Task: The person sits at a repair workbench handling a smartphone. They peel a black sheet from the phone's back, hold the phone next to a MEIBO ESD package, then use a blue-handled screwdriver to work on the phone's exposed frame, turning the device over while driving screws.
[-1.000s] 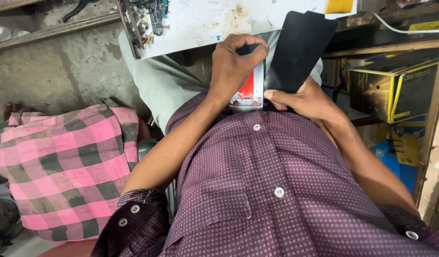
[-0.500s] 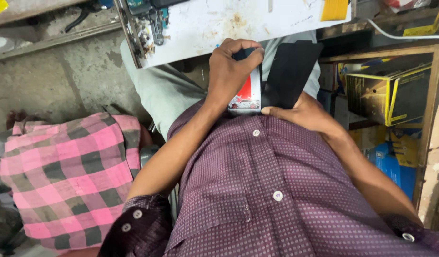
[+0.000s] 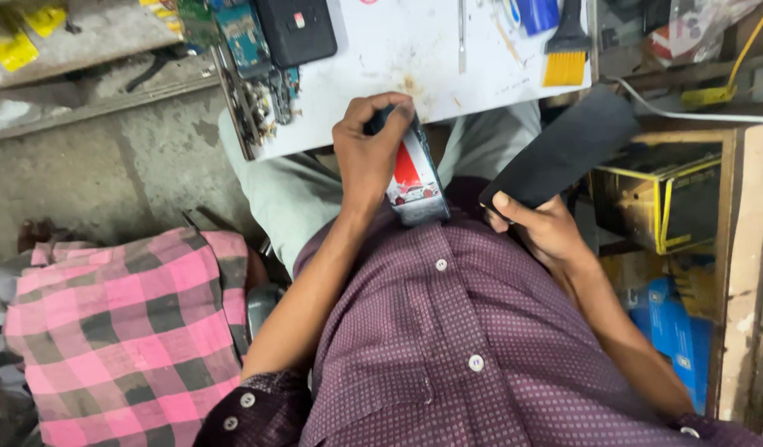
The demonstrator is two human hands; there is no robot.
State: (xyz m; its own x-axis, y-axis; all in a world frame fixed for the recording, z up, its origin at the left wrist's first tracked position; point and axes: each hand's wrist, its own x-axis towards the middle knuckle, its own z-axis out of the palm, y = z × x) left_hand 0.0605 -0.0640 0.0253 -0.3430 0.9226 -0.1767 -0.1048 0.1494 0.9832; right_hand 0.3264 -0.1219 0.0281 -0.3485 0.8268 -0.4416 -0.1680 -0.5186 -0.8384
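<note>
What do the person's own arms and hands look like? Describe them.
Both forearms are bare. The left hand and right hand wear no gloves, rings or watch that show. The shirt is purple with small pale dots and white buttons. Its sleeves are rolled up, and the left cuff has white buttons.

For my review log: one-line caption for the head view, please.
Seated person's left hand grips a small printed box while the right hand holds a black flat panel below a white worktop.
</note>
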